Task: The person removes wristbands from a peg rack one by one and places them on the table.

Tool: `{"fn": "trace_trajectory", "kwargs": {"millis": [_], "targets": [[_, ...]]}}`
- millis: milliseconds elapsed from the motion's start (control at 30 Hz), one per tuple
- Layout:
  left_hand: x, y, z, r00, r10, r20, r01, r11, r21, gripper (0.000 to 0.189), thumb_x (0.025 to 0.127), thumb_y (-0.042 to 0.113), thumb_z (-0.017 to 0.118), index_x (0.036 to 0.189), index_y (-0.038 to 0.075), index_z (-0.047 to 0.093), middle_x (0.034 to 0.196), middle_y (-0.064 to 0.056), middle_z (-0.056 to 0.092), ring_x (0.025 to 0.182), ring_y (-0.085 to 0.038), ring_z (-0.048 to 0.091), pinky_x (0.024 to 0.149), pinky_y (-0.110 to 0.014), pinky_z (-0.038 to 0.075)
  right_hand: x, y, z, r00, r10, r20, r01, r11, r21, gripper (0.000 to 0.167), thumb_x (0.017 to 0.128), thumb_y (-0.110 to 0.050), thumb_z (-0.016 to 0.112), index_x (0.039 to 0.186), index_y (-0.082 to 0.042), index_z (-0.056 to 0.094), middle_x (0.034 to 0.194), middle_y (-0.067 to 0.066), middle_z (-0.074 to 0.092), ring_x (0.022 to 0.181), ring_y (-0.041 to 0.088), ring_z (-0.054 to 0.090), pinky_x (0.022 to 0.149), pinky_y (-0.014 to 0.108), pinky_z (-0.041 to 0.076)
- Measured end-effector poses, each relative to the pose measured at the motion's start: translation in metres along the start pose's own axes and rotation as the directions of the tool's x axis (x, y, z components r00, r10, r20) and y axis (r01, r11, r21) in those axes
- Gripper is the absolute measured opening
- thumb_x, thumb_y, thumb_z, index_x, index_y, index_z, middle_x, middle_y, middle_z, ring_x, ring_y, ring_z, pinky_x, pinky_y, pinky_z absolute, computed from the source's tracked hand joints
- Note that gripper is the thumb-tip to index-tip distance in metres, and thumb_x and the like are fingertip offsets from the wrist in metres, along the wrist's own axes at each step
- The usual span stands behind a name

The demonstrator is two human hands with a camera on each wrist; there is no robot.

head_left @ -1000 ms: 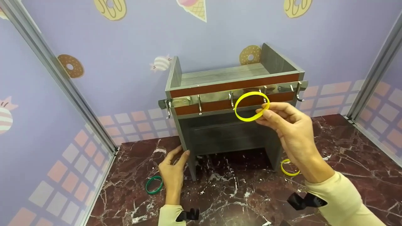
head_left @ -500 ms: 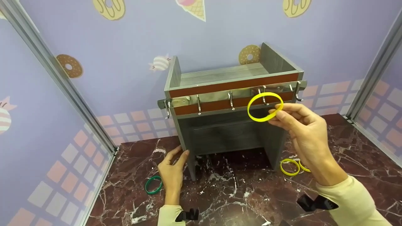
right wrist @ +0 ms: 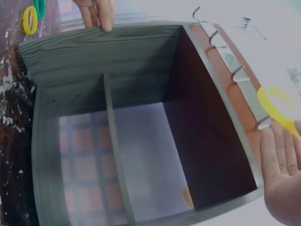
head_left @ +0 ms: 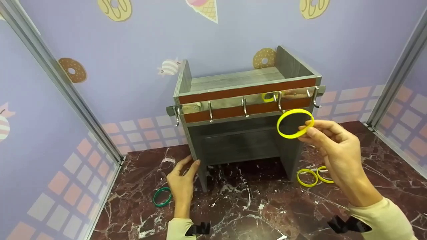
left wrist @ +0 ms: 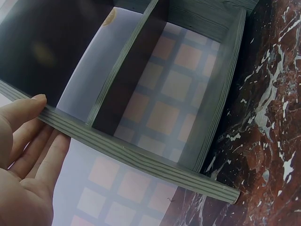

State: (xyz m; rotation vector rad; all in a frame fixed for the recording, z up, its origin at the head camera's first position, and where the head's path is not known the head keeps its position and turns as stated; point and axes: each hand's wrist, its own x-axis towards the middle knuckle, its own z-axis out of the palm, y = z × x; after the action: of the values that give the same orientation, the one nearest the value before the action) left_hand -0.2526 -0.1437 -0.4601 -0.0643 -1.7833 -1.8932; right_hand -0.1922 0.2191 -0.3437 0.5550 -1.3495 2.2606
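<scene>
My right hand [head_left: 338,151] pinches a yellow silicone wristband [head_left: 289,136] between thumb and fingers, just in front of the rack's right part. The band overlaps the foot of the second hook from the right in the head view. On the left, my left hand [head_left: 181,180] grips the side panel of a grey wooden rack [head_left: 240,146], thumb at the front edge and fingers outside, as the left wrist view shows on the panel edge [left wrist: 127,153]. A shiny metal hook rail [head_left: 227,102] with several hooks runs across the rack's front; the hooks hang bare.
Two yellow wristbands [head_left: 307,185] lie on the dark red marbled table [head_left: 247,213] right of the rack. A green wristband [head_left: 160,205] lies left of my left hand; a yellow band [right wrist: 25,21] shows beside it in the right wrist view. Patterned walls [head_left: 227,40] enclose the table.
My right hand has moved right and slightly down with the yellow wristband, drawing it away from the middle hooks. The left hand stays on the rack. A second yellow band on the table has come into view.
</scene>
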Motion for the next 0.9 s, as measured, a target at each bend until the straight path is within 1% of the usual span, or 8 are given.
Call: {"fn": "trace_trajectory", "kwargs": {"millis": [200, 300, 467, 567, 667, 800, 900], "targets": [[-0.001, -0.003, -0.001, 1.0, 0.02, 0.012, -0.02, 1.0, 0.003, 0.025, 0.093, 0.004, 0.083, 0.117, -0.002, 0.079, 0.112, -0.018, 0.077, 0.093, -0.021, 0.078, 0.079, -0.032, 0.066, -0.006, 0.004, -0.015, 1.0, 0.005, 0.004, -0.005, 0.999, 0.041, 0.018, 0.1, 0.023, 0.055, 0.115, 0.024, 0.064, 0.107, 0.033, 0.073, 0.093, 0.034, 0.077, 0.087, 0.042, 0.063], [-0.001, -0.004, -0.001, 1.0, 0.028, 0.011, -0.028, 0.999, 0.02, 0.025, 0.094, 0.004, 0.083, 0.118, -0.002, 0.079, 0.112, -0.018, 0.077, 0.092, -0.02, 0.078, 0.079, -0.03, 0.065, -0.009, 0.006, -0.023, 1.0, 0.006, 0.007, -0.006, 1.0, 0.029, 0.018, 0.099, 0.023, 0.055, 0.116, 0.025, 0.062, 0.107, 0.032, 0.073, 0.094, 0.034, 0.077, 0.088, 0.042, 0.063], [-0.002, -0.002, -0.001, 1.0, 0.03, 0.01, -0.03, 1.0, 0.008, 0.025, 0.094, 0.005, 0.083, 0.118, -0.002, 0.079, 0.111, -0.018, 0.077, 0.092, -0.02, 0.078, 0.078, -0.032, 0.066, -0.013, 0.009, -0.038, 1.0, 0.018, -0.011, -0.019, 1.0, -0.016, 0.019, 0.1, 0.021, 0.056, 0.118, 0.025, 0.061, 0.11, 0.028, 0.075, 0.094, 0.031, 0.078, 0.087, 0.039, 0.063], [-0.002, -0.002, -0.001, 1.0, 0.021, 0.013, -0.021, 1.0, 0.001, 0.026, 0.094, 0.005, 0.083, 0.118, -0.002, 0.079, 0.111, -0.018, 0.077, 0.093, -0.02, 0.078, 0.079, -0.033, 0.066, -0.016, 0.011, -0.047, 0.997, 0.036, -0.062, -0.038, 0.999, -0.032, 0.02, 0.1, 0.02, 0.058, 0.119, 0.025, 0.061, 0.108, 0.027, 0.075, 0.092, 0.031, 0.078, 0.086, 0.039, 0.063], [-0.001, -0.001, -0.001, 1.0, 0.014, 0.014, -0.014, 1.0, 0.001, 0.025, 0.094, 0.005, 0.083, 0.118, -0.001, 0.079, 0.111, -0.017, 0.077, 0.092, -0.019, 0.078, 0.079, -0.032, 0.066, -0.019, 0.013, -0.058, 0.989, 0.058, -0.133, -0.064, 0.997, -0.042, 0.019, 0.1, 0.019, 0.06, 0.117, 0.025, 0.062, 0.103, 0.027, 0.075, 0.088, 0.032, 0.078, 0.084, 0.04, 0.064], [0.0, -0.001, -0.001, 1.0, 0.01, 0.013, -0.01, 1.0, -0.002, 0.025, 0.093, 0.005, 0.083, 0.118, -0.001, 0.079, 0.111, -0.018, 0.077, 0.092, -0.019, 0.078, 0.078, -0.031, 0.066, -0.022, 0.013, -0.074, 0.98, 0.07, -0.187, -0.074, 0.997, -0.016, 0.016, 0.1, 0.019, 0.06, 0.114, 0.023, 0.064, 0.101, 0.028, 0.075, 0.085, 0.032, 0.078, 0.081, 0.039, 0.064], [0.0, -0.002, -0.001, 1.0, 0.005, 0.007, -0.005, 1.0, -0.004, 0.025, 0.093, 0.005, 0.083, 0.117, -0.001, 0.079, 0.111, -0.018, 0.077, 0.092, -0.019, 0.078, 0.078, -0.031, 0.066, -0.023, 0.014, -0.087, 0.973, 0.081, -0.217, -0.081, 0.997, 0.008, 0.015, 0.099, 0.019, 0.061, 0.113, 0.021, 0.067, 0.101, 0.027, 0.075, 0.084, 0.032, 0.079, 0.08, 0.037, 0.064]]}}
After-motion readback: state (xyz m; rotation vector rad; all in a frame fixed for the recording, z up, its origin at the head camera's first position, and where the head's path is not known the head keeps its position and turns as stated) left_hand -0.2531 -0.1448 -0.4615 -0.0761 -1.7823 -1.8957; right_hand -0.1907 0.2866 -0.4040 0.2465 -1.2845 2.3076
